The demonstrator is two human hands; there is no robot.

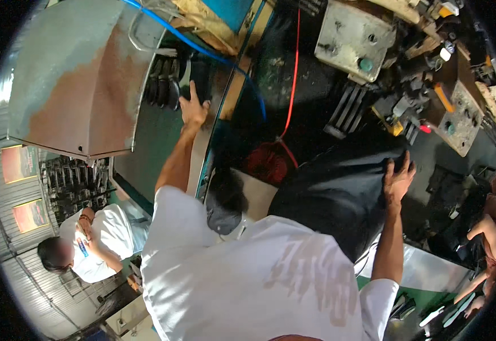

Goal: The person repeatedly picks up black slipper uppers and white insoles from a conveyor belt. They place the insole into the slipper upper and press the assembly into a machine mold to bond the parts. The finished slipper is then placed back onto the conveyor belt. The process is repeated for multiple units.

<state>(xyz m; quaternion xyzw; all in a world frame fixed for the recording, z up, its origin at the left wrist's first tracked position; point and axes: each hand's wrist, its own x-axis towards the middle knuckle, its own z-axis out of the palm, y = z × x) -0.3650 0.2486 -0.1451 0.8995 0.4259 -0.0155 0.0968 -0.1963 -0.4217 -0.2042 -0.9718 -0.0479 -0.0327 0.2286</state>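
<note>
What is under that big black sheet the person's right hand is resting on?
The black sheet drapes over something bulky, but whatever lies beneath is fully covered. The right hand presses on its upper edge. Only a pale surface shows at its left edge.

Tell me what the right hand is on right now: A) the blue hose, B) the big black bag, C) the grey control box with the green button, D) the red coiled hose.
B: the right hand grips the top edge of the big black bag, while the left hand reaches to the dark soles on the conveyor.
</note>
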